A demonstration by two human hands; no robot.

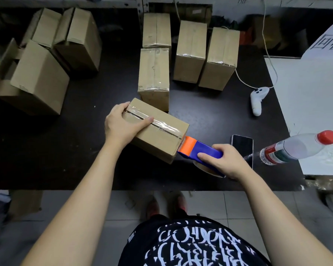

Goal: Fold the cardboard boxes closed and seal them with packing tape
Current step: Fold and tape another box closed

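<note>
Taping a cardboard box (158,139) on a black worktable (85,150) above pale floor tiles (123,208).
The tape roll (206,169) is largely hidden beneath the right hand (225,162), which grips the blue-and-orange dispenser (202,148) at the box's lower-right end; the left hand (121,125) clasps the upper-left end. The box lies centre frame, long axis and taped seam running upper left to lower right.

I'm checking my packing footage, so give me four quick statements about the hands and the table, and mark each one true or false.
1. The left hand holds the box being taped. True.
2. The right hand grips scissors. False: it grips the tape dispenser.
3. A phone lies on the black table. True.
4. The bottle has a blue cap. False: the cap is red.
</note>
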